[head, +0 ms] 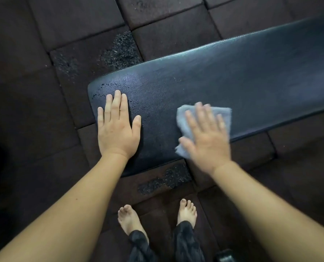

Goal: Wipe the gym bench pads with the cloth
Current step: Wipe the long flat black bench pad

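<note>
Well, on my feed the far left is dark brown rubber floor tiles (34, 53), with a rough, crumbled patch (121, 50) just beyond the bench's left end. Next comes the left hand (117, 129), lying flat and palm down on the rounded left end of the long black leather-look bench pad (233, 82). Its grip is slack and holds nothing: the fingers are straight and close together, with the thumb out to the side. Small dark specks (104, 87) dot the pad just beyond and left of those fingertips.

Lower down, between the forearms, I see two bare feet, the left foot (128, 218) and the right foot (187, 210), standing on the tiles with dark trouser cuffs (138, 242) over the ankles. A second crumbled patch (165, 180) lies between the feet and the pad's near edge.

Further right, the pale blue-grey crumpled cloth (221, 114) lies on the pad, close to its near edge. The right hand (204, 140) presses on top of it with the fingers spread and straight, not curled round it. That hand is blurred on my screen. The pad runs on up and right out of view. A small black object (224, 256) sits at the bottom edge; I cannot tell what it is.
</note>
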